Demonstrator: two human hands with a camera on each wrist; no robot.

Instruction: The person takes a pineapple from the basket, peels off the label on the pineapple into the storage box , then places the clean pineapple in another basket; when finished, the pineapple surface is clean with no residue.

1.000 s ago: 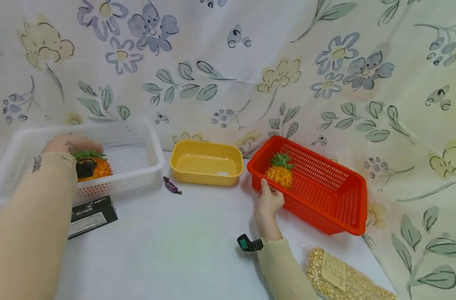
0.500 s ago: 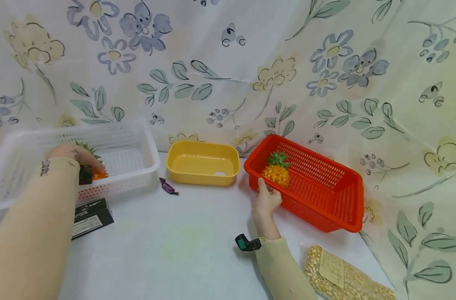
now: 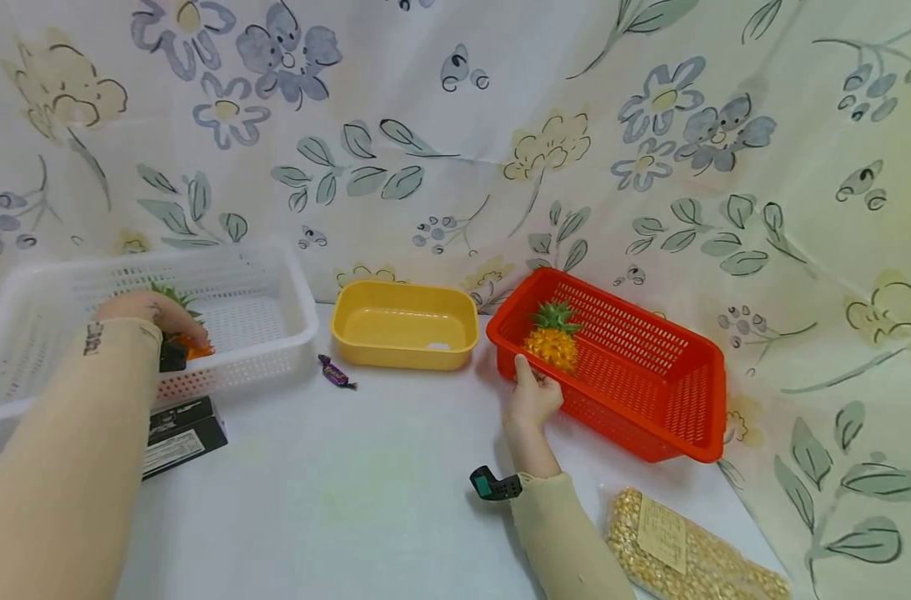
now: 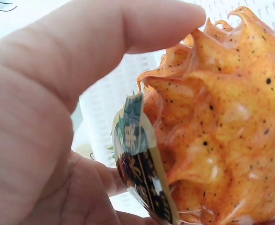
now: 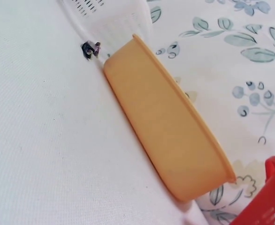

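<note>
Pineapple (image 4: 235, 122), orange and spiky with a green crown, sits in the white basket (image 3: 275, 362) under the left hand (image 3: 147, 312). That arm, in a pale sleeve (image 3: 72, 442), reaches forward from the lower left across the basket's near rim, the hand bent downward. Its digits grip the fruit: one across the upper side, others below beside a printed label (image 4: 144, 159). Whether the fruit is lifted cannot be told. The right arm extends forward from the lower right; the right hand (image 3: 533, 402) pinches the red basket (image 3: 613, 421), thumb at the near rim, fingers curled.
</note>
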